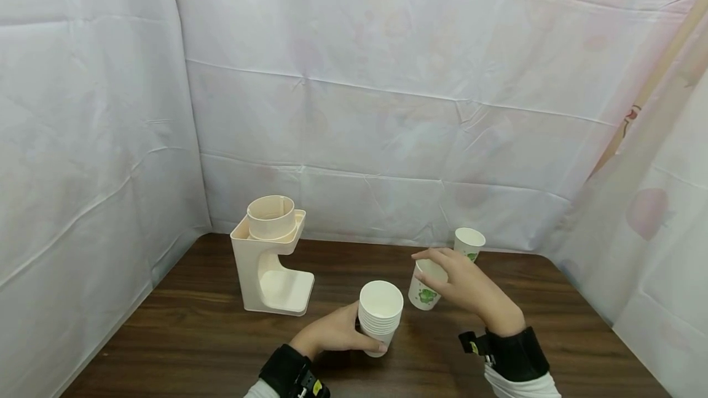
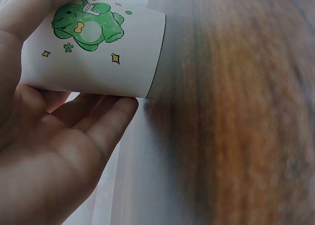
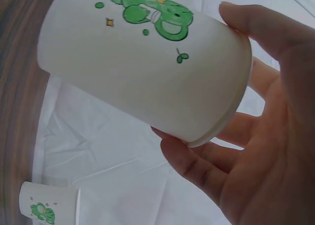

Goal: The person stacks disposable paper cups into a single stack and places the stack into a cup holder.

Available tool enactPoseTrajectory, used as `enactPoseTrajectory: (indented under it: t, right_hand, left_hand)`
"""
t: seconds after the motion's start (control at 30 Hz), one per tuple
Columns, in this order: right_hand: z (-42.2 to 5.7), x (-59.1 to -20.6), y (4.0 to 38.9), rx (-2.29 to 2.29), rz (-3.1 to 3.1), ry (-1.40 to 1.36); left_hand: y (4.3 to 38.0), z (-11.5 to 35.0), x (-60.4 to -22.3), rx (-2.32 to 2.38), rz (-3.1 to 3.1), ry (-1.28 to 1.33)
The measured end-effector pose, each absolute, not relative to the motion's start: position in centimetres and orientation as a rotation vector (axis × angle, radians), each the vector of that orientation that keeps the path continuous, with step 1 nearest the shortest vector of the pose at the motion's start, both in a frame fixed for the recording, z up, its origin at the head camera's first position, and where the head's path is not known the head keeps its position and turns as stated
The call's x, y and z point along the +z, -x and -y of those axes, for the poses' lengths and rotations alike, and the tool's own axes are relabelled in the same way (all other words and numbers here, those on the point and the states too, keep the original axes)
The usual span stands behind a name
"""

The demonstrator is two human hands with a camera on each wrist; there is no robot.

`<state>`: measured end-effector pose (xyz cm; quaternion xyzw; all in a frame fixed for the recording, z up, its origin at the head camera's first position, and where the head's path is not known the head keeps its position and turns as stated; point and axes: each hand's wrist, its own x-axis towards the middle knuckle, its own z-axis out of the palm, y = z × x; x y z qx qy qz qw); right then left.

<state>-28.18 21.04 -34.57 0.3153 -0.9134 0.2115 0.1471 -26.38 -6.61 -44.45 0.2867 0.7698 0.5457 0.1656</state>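
Observation:
My left hand [image 1: 343, 330] grips a stack of nested white paper cups [image 1: 381, 309] near the front of the table. In the left wrist view, the outer cup [image 2: 98, 52] bears a green cartoon animal, and its base is close to the wood. Over to the right, my right hand [image 1: 461, 281] holds a single paper cup [image 1: 424, 295] from above. The right wrist view has its thumb and fingers on opposite sides of the rim of that cup [image 3: 142, 77]. Whether the cup's base touches the table is unclear.
Another paper cup [image 1: 469, 239] stands behind my right hand at the back of the dark wooden table [image 1: 182, 336]. A cream-coloured holder [image 1: 271, 257] with a round tube on top stands at the left. White printed cloth [image 1: 354, 128] hangs around the table.

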Motion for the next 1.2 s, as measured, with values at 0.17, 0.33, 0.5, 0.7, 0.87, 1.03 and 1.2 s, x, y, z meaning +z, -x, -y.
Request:
enactPoseTrajectory:
  t: [0.17, 0.33, 0.5, 0.7, 0.87, 1.03, 1.2]
  right_hand:
    - [-20.9, -34.1, 28.0, 0.573, 2.534, -0.944]
    - [-20.8, -33.6, 27.5, 0.544, 2.416, -0.986]
    - [-20.4, -32.9, 26.7, 0.562, 2.339, -1.007]
    - [-20.0, -32.3, 26.1, 0.574, 2.263, -1.046]
    - [-19.7, -31.9, 25.7, 0.566, 2.214, -1.077]
    - [-19.1, -31.7, 25.1, 0.580, 2.185, -1.112]
    - [-18.6, -31.6, 24.7, 0.595, 2.179, -1.134]
  left_hand:
    - [26.4, 6.6, -44.4, 1.560, -2.181, -0.825]
    - [26.5, 6.7, -44.6, 1.568, -2.181, -0.825]
    - [26.5, 6.7, -44.7, 1.571, -2.181, -0.842]
    - [26.5, 6.7, -44.8, 1.564, -2.188, -0.844]
    - [26.4, 6.7, -44.6, 1.570, -2.177, -0.844]
    - [26.4, 6.7, -44.6, 1.570, -2.170, -0.844]
    - [26.4, 6.8, -44.7, 1.561, -2.171, -0.852]
